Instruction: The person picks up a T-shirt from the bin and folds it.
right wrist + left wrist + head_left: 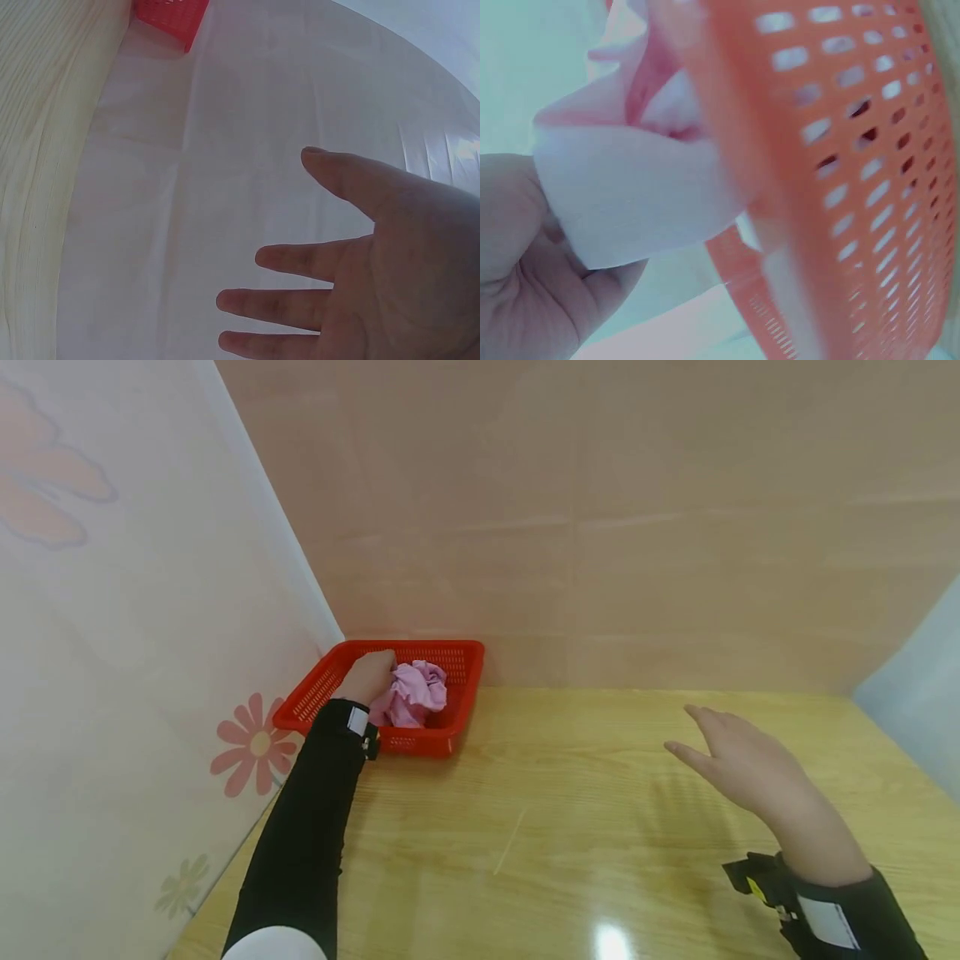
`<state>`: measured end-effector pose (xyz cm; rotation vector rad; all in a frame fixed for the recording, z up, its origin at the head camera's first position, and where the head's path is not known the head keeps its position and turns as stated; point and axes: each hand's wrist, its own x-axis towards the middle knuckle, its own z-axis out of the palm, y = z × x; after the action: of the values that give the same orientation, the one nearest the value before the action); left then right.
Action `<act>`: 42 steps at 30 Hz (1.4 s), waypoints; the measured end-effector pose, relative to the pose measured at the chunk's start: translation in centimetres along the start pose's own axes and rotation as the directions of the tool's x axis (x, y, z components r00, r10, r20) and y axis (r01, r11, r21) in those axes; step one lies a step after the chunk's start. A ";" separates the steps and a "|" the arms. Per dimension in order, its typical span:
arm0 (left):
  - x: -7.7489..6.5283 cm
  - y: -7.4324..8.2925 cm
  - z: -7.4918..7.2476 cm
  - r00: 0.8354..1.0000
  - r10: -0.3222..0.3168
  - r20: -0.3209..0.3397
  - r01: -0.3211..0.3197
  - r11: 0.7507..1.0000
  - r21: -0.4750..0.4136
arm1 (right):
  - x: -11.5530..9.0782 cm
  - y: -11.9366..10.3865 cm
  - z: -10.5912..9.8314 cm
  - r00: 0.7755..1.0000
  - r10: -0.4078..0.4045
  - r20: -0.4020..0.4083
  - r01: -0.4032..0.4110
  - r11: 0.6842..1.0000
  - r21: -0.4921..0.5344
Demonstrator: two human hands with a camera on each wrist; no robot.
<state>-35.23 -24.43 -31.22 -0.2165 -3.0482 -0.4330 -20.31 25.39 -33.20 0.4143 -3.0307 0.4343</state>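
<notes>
A crumpled pink cloth is in the red plastic basket at the back left of the table. My left hand reaches over the basket's near left side and grips the cloth. In the left wrist view the fingers curl round the edge of the pink cloth, beside the perforated basket wall. My right hand hovers above the right part of the table, holding nothing. Its fingers are straight and spread in the right wrist view, thumb apart.
The wooden table runs back to a plain beige sheet. A white flowered sheet borders the left side, close to the basket. At the far right hangs a pale sheet.
</notes>
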 end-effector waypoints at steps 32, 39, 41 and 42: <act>0.2 6.8 -7.7 0.861 -0.025 -0.508 -0.146 0.945 -0.294 | 4.0 -4.3 1.2 0.997 -0.071 -0.041 0.076 0.989 0.129; -0.4 8.6 -10.3 0.826 -0.048 -0.562 -0.154 0.939 -0.306 | 5.1 -5.2 1.9 0.995 -0.087 -0.051 0.094 0.984 0.154; -0.7 9.2 -11.0 0.812 -0.056 -0.581 -0.153 0.940 -0.304 | 5.4 -5.5 2.2 0.994 -0.093 -0.052 0.101 0.980 0.170; -0.9 9.5 -11.3 0.804 -0.057 -0.593 -0.152 0.943 -0.297 | 5.6 -5.7 2.3 0.994 -0.094 -0.051 0.102 0.978 0.181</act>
<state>-32.58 -18.66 -17.79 -0.1352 -2.3296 -0.8318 -24.15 18.05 -33.37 0.5548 -2.9233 0.7093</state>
